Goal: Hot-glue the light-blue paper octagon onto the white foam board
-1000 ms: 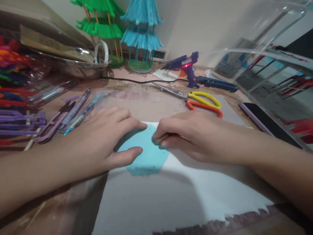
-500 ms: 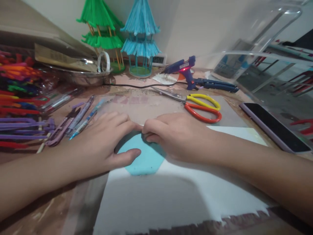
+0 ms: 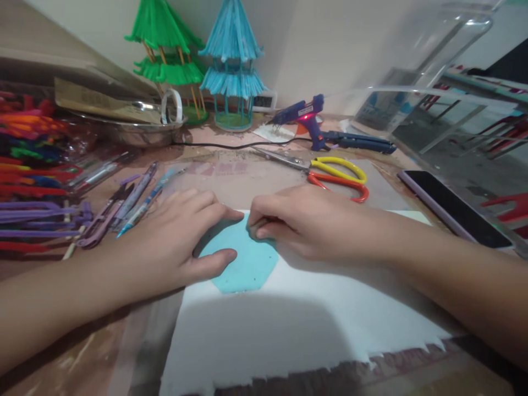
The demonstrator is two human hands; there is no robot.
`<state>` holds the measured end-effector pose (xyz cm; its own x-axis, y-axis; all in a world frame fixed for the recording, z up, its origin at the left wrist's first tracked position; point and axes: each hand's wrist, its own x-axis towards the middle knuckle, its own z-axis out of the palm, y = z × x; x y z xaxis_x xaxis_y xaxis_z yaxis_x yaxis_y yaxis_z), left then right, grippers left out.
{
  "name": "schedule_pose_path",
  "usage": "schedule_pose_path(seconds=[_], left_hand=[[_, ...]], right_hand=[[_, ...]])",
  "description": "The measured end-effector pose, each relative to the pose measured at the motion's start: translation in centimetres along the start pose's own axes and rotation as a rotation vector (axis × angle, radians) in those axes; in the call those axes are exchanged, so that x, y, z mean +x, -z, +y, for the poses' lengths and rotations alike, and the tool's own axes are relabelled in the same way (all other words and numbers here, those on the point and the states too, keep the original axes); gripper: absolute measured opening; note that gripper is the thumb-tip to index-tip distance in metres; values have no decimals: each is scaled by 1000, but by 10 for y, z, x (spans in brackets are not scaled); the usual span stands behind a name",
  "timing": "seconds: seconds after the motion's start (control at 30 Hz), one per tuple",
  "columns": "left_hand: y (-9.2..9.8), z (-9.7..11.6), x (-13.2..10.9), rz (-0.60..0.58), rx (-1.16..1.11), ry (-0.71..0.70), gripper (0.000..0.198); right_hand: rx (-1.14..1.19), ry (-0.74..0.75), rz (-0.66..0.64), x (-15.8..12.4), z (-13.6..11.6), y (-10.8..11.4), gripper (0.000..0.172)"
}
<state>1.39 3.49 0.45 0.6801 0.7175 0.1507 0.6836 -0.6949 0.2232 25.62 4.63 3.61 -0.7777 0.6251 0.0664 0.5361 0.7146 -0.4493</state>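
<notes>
A light-blue piece with straight-cut edges (image 3: 243, 269) lies flat on a white sheet (image 3: 264, 335) in front of me. My left hand (image 3: 193, 231) rests on its left side, fingers stretched out and thumb apart, holding it down. The curled fingers of my right hand (image 3: 292, 220) press at the piece's upper right edge. Whatever they may pinch is hidden inside the fist. Between my left index fingertip and my right fingers there is a small gap.
Scissors (image 3: 338, 170) lie behind my right hand, with a lit glue gun (image 3: 305, 115) farther back. A phone (image 3: 457, 206) is at right. Pens (image 3: 138, 203) and pipe cleaners (image 3: 37, 214) lie left. Green (image 3: 165, 49) and blue (image 3: 233, 55) tiered models stand behind.
My right hand has shifted slightly right along the light-blue piece's edge, away from my left index fingertip, baring more of the piece. My left hand has stayed in place.
</notes>
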Motion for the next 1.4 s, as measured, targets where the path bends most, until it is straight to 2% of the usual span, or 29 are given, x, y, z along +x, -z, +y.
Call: schedule_pose_path(seconds=[0.07,0.2,0.33,0.43,0.53,0.6,0.67,0.77,0.97,1.07,1.2,1.3,1.33,1.4], left_hand=[[1,0,0,-19,1,9,46],[4,3,2,-29,-10,30,49],[6,2,3,-67,1,27,49],[7,2,0,-20,44,-32,46],[9,5,-5,75,173,-193,37],[11,7,-7,103,252,-292,35],[12,9,-8,101,262,-327,34],[11,8,-6,53,219,-285,37],[7,5,-3,12,252,-174,51],[11,9,-5,-13,168,-214,44],[19,15,-11,-78,-120,-320,32],[16,15,-15,14,-214,-247,32],[15,14,-16,64,-174,-203,35],[16,13,-21,38,-24,-218,52]], right_hand=[[-25,9,25,1,1,2,11],[52,3,-104,0,2,6,10],[15,19,-11,0,-2,2,13],[43,-9,-19,-2,-1,2,12],[218,-67,-9,-5,8,2,7],[436,-101,94,-5,17,0,7],[644,-136,178,-3,24,-4,9],[784,-173,189,1,26,-9,12],[818,-182,169,2,22,-8,17],[793,-173,172,1,22,-8,16],[786,-155,162,0,22,-10,13],[816,-147,194,1,24,-11,12],[828,-144,199,1,25,-11,12],[854,-144,198,2,28,-11,13]])
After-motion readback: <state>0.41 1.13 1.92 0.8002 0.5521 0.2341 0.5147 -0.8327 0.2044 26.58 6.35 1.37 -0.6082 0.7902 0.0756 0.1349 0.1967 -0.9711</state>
